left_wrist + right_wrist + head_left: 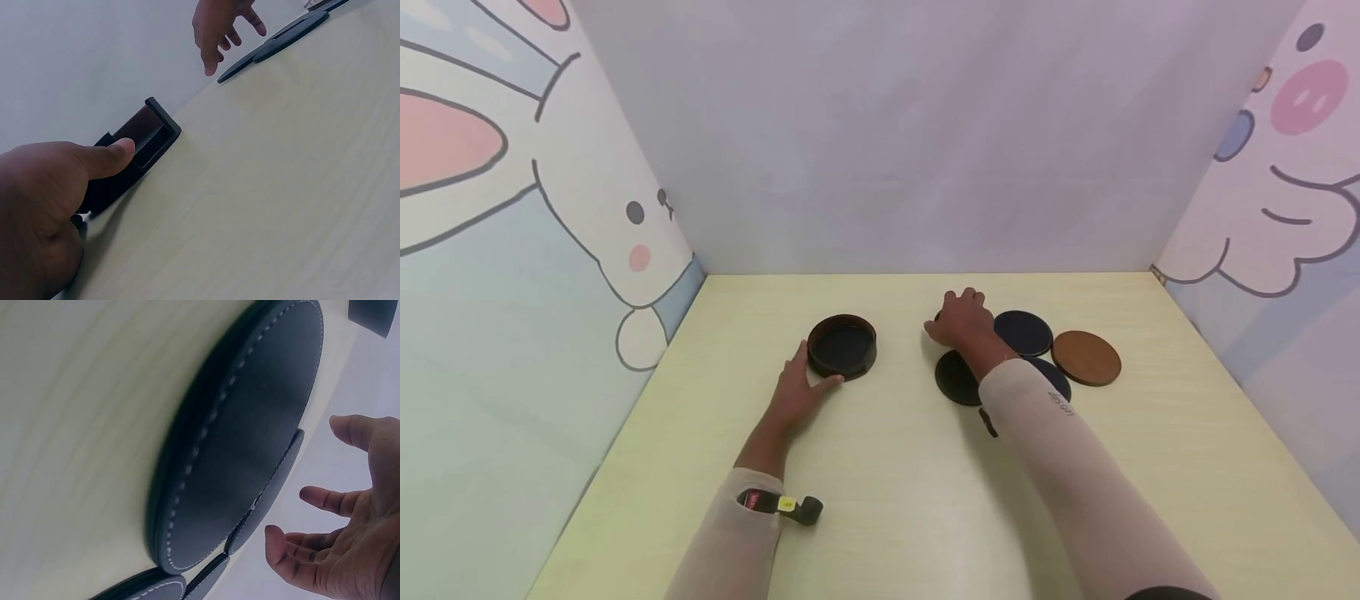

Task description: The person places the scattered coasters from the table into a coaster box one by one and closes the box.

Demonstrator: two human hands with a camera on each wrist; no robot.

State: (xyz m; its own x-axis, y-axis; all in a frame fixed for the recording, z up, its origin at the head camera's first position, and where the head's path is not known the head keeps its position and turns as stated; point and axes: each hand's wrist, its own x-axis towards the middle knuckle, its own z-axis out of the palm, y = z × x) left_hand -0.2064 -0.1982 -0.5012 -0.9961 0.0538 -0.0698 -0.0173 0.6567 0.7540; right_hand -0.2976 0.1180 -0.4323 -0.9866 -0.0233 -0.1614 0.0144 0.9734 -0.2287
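My left hand (796, 392) grips the round black coaster holder (842, 372) by its near left side, thumb at the front and fingers along the left. The holder stands upright on the table, its brown inner wall showing, and a notch in its wall appears in the left wrist view. My right hand (964, 323) hovers over the coasters with its fingers spread and bent a little, holding nothing in the right wrist view (337, 537). Below the wrist lies a black coaster (957, 382) with white edge stitching. Another coaster is mostly hidden under the hand.
A black coaster (1022, 333) lies right of my right hand, and a dark one (1054, 379) sits partly behind the sleeve. Farthest right is a brown coaster (1086, 358). A pale wall (925, 167) rises behind the table (880, 483); cartoon-printed panels flank both sides.
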